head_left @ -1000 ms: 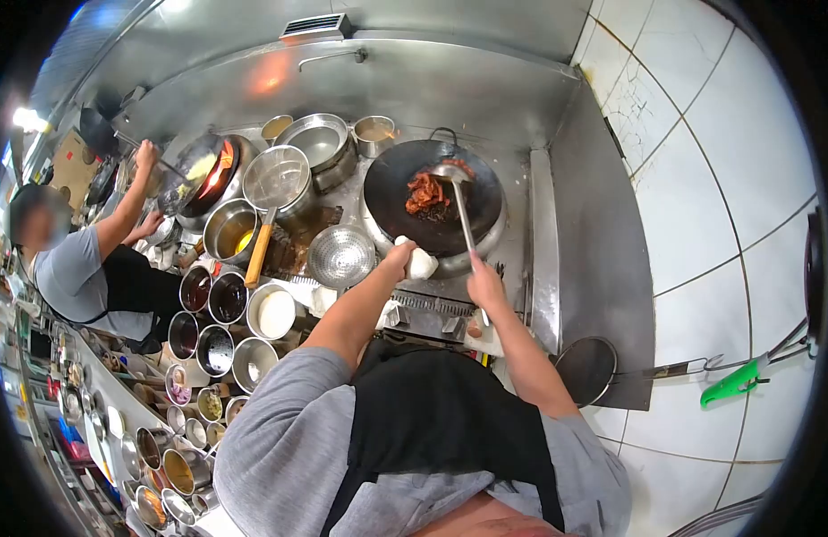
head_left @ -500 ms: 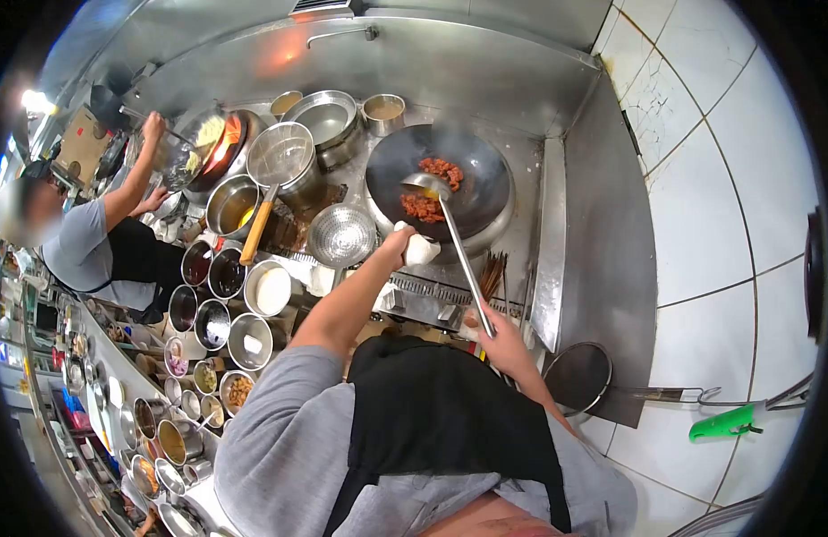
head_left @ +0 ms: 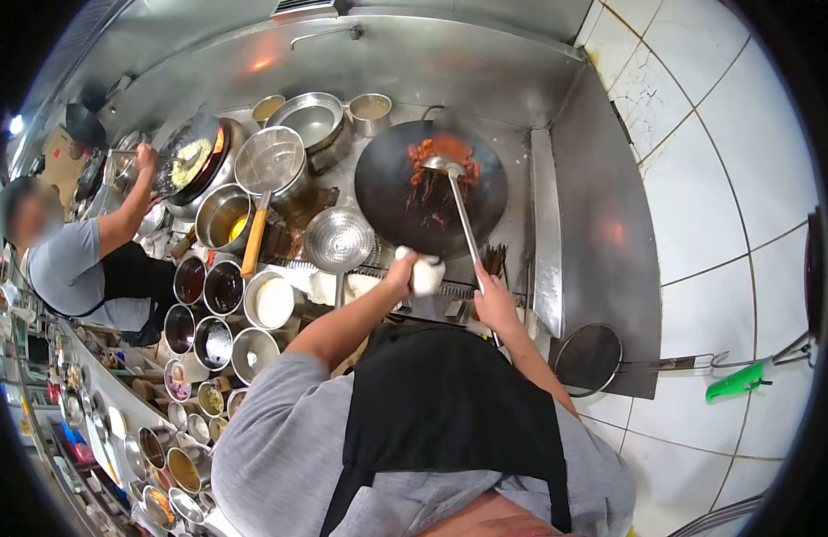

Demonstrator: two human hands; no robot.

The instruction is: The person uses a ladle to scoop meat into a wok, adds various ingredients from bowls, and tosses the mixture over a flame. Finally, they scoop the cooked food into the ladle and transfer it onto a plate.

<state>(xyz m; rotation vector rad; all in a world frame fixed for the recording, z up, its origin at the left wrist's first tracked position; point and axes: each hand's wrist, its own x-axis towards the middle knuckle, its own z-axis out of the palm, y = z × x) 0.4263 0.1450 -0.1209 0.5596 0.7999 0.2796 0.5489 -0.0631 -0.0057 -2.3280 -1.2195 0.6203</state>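
Observation:
My left hand (head_left: 401, 272) is closed round a folded white cloth (head_left: 427, 277) at the near edge of a black wok (head_left: 382, 192). The cloth hides whatever part of the wok it may cover. In my right hand (head_left: 497, 306) is the handle of a long metal ladle (head_left: 466, 213), which reaches into the wok. Its bowl rests against glossy red-brown pieces of food (head_left: 454, 146), gathered on the wok's far side. A dark, wet smear of sauce (head_left: 429, 199) runs down from them toward me.
A perforated strainer (head_left: 339, 239) and a wooden-handled mesh skimmer (head_left: 270, 161) lie left of the wok. Several pots of sauces (head_left: 275, 302) stand further left. A co-worker (head_left: 69, 259) handles another wok (head_left: 186, 166). A round mesh strainer (head_left: 589, 360) hangs at right.
The ladle has moved away from me, and the food has gone from two clumps into one on the wok's far side. The wok appears tipped. The co-worker's arm has come lower.

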